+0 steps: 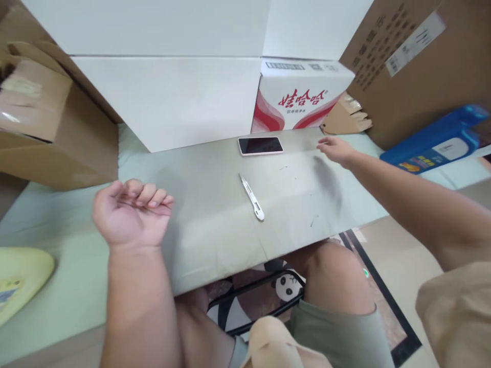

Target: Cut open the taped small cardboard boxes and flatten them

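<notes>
My left hand (134, 212) is raised over the left part of the table, palm up. Its fingers are loosely curled, and nothing lies in the palm. Out to the right, my right hand (334, 149) hovers above the cloth with its fingers loosely stretched, holding nothing I can see. Between the hands a white utility knife (252, 198) rests slantwise, its tip pointing away from me. Behind it lies a smartphone (261, 146) with a dark screen and a pale edge. Neither hand touches the knife or the phone.
A pale cloth covers the table (207, 230). White boxes (172, 97) and a red-and-white carton (303, 97) form a wall behind. Cardboard boxes (84, 133) stand left, a large carton (414, 66) and blue bottle (433, 143) right. A yellow container (26, 281) is front left.
</notes>
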Demonstrator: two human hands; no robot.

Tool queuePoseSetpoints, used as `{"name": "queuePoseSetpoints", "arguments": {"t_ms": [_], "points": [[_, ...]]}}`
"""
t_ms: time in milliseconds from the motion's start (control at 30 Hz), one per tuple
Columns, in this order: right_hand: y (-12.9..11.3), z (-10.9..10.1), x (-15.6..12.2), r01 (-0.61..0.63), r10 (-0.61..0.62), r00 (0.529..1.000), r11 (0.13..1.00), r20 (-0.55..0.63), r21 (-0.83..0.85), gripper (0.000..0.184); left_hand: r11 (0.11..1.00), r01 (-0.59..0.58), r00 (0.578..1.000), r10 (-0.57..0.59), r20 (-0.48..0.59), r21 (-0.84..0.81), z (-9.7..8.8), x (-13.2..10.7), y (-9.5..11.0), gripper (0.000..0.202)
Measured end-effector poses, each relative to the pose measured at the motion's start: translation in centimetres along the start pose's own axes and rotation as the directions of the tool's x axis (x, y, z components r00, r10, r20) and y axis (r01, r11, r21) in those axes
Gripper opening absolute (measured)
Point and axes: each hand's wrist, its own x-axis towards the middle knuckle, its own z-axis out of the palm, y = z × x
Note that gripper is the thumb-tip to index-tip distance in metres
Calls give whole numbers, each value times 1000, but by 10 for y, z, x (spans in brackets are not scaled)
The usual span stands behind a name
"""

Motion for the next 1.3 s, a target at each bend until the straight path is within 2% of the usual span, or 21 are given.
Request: {"name": "queuePoseSetpoints", "arguments": {"t_ms": [67, 100, 167, 200, 267, 300, 333, 433, 500, 567, 633, 733, 800, 867, 933, 1033, 1067, 1100, 1133, 1200, 1300], "points": [[-39, 24, -20, 178, -177, 982, 984, 73, -8, 7, 997, -72, 994, 68, -86, -39, -4, -1, 3, 26], [-61, 41, -32, 268, -266, 956, 964, 125, 2, 9, 992, -113, 986, 105, -132, -53, -6, -2, 5, 24], [-109, 80, -63, 424, -422, 875, 905, 239, 46, 16, 981, -181, 966, 165, -197, -68, -12, -3, 9, 22], [-133, 100, -81, 509, -507, 807, 857, 303, 79, 21, 976, -206, 959, 187, -215, -69, -16, -4, 12, 22], [-184, 139, -120, 757, -742, 525, 631, 417, 171, 30, 971, -229, 952, 208, -225, -70, -23, -5, 17, 24], [-209, 156, -140, 823, -808, 398, 524, 435, 219, 33, 970, -231, 952, 209, -225, -72, -27, -6, 19, 25], [-234, 171, -161, 861, -843, 316, 448, 436, 243, 34, 970, -231, 952, 209, -225, -77, -31, -6, 22, 27], [-300, 204, -211, 908, -871, 182, 327, 457, 260, 35, 963, -250, 949, 222, -224, -105, -39, -7, 29, 28], [-332, 221, -231, 922, -855, 126, 288, 502, 260, 32, 956, -270, 946, 241, -215, -117, -44, -6, 32, 28], [-352, 235, -240, 928, -842, 120, 283, 526, 241, 26, 952, -277, 946, 246, -212, -128, -47, -6, 34, 29], [-363, 246, -241, 930, -849, 159, 300, 504, 211, 23, 951, -278, 947, 246, -209, -138, -51, -5, 35, 29], [-366, 252, -238, 937, -852, 198, 309, 485, 161, 26, 948, -288, 946, 260, -193, -135, -56, -5, 35, 31], [-363, 252, -235, 945, -845, 191, 296, 500, 138, 31, 944, -303, 937, 271, -218, -128, -57, -6, 35, 30], [-357, 249, -231, 947, -851, 184, 287, 492, 142, 35, 936, -330, 913, 284, -294, -120, -55, -7, 35, 27], [-344, 243, -227, 936, -867, 204, 309, 455, 169, 35, 905, -412, 848, 339, -407, -104, -52, -7, 36, 22], [-305, 222, -218, 888, -895, 277, 378, 350, 263, 35, 828, -561, 692, 456, -559, -19, -49, -3, 36, 10], [-286, 210, -216, 868, -912, 298, 381, 281, 318, 35, 814, -581, 652, 475, -590, 14, -50, -1, 36, 8], [-265, 196, -216, 850, -929, 308, 366, 207, 379, 34, 810, -586, 630, 484, -607, 38, -51, 2, 35, 9], [-242, 179, -216, 836, -939, 317, 343, 134, 429, 33, 810, -584, 620, 489, -613, 56, -53, 5, 35, 12], [-196, 141, -222, 824, -955, 293, 270, 33, 499, 28, 805, -586, 620, 516, -591, 87, -55, 11, 32, 19], [-138, 85, -236, 801, -957, 283, 275, 67, 532, 22, 759, -634, 651, 628, -428, 149, -51, 15, 24, 31]]}}
